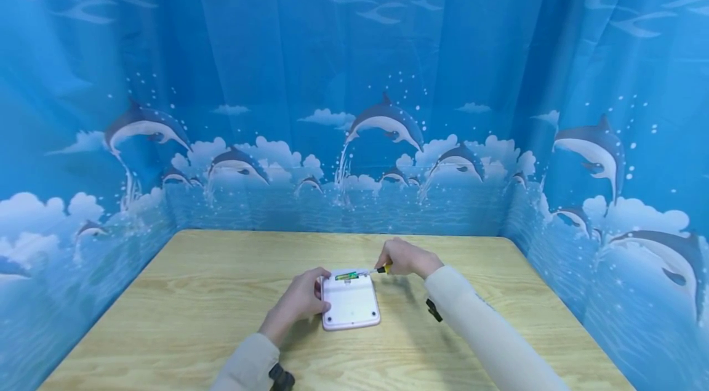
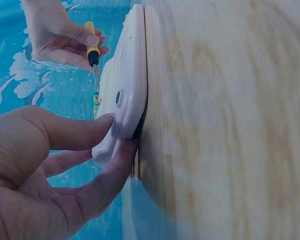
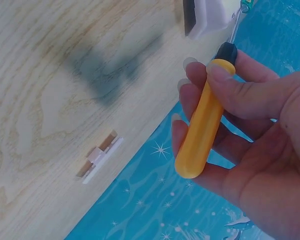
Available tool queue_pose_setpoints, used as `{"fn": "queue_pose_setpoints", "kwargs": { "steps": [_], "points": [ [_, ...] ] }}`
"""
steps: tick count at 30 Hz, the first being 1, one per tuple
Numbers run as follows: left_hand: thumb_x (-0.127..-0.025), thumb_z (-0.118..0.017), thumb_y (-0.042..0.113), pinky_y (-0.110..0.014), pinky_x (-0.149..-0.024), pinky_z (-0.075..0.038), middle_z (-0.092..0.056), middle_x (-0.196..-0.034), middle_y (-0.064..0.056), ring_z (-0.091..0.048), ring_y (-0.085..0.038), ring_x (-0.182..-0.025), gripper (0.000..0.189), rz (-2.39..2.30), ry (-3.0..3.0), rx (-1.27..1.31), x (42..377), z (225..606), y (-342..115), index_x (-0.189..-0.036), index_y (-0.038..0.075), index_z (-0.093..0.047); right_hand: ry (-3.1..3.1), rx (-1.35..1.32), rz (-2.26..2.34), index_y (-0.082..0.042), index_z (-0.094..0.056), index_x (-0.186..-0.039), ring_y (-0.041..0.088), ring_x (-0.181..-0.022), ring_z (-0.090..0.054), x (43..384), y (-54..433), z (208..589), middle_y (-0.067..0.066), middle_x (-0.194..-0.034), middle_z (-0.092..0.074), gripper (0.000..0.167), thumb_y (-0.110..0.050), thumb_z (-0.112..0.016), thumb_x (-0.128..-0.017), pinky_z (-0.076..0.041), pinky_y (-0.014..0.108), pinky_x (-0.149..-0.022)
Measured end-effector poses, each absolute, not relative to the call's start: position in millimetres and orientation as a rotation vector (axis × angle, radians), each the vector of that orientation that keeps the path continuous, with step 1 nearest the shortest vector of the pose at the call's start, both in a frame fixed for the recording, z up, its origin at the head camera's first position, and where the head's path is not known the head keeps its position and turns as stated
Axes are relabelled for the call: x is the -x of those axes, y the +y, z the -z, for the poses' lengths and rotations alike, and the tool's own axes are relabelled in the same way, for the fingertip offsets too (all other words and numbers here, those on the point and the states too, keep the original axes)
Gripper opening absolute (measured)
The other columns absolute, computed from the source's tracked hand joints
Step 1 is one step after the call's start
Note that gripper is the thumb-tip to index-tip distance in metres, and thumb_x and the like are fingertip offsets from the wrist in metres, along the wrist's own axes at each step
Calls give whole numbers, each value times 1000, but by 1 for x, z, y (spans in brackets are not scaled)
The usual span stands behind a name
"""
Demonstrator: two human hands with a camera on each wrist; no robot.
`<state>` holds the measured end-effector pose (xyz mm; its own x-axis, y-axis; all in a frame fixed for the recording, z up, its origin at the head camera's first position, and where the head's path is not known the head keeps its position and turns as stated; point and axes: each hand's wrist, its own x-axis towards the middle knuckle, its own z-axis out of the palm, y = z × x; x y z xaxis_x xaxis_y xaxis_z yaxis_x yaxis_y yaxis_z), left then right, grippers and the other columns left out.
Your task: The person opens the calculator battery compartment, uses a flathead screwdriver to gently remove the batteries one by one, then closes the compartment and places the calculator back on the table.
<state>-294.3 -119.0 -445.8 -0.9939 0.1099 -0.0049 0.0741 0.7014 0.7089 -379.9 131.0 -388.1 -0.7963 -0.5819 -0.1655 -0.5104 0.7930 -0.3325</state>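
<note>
A white, pink-edged device (image 1: 351,305) with small dark feet lies underside up on the table. Along its far edge a battery compartment stands uncovered, with a green battery (image 1: 346,276) in it. My left hand (image 1: 299,298) holds the device by its left side, thumb on top and fingers at the edge, as the left wrist view shows. In my right hand (image 1: 407,255) is a screwdriver (image 3: 202,125) with a yellow handle and black collar, gripped between thumb and fingers. Its metal shaft (image 2: 96,77) points left, with the tip right at the end of the battery.
A small pale battery cover (image 3: 97,156) lies on the wooden table (image 1: 221,292) near its far edge, in the right wrist view. Blue curtains (image 1: 332,40) printed with dolphins surround the table at the back and both sides.
</note>
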Motion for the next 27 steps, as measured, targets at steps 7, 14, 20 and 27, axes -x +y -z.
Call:
{"fn": "queue_pose_setpoints", "kwargs": {
  "steps": [7, 14, 20, 27],
  "points": [
    [-74, -86, 0, -34, -75, -55, -64, -96, -6, -59, -17, -82, 66, -1185, 2850, -116, 295, 446, -117, -135, 8, -62, 2739, 858, 369, -13, -82, -108, 27, -109, -74, 379, 130, 387, 4, -111, -80, 36, 14, -68, -87, -61, 40, -94],
    [-74, -87, 0, -36, -77, -56, -65, -97, -8, -60, -18, -83, 66, -1203, 2841, -121, 295, 445, -118, -134, 8, -63, 2757, 907, 283, -14, -82, -109, 24, -102, -74, 380, 129, 387, 4, -111, -79, 39, 14, -67, -88, -62, 38, -91],
    [-74, -87, 1, -37, -78, -56, -65, -98, -8, -59, -18, -83, 66, -1208, 2843, -148, 294, 446, -118, -135, 8, -63, 2763, 902, 273, -12, -81, -109, 24, -101, -73, 377, 132, 386, 4, -112, -78, 38, 15, -66, -88, -61, 39, -92],
    [-74, -87, 1, -35, -75, -54, -65, -97, -8, -58, -18, -82, 66, -1201, 2862, -153, 294, 445, -119, -134, 7, -63, 2766, 837, 285, -9, -75, -114, 26, -105, -70, 369, 137, 381, 6, -113, -74, 39, 17, -60, -89, -60, 42, -95]
  ]
}}
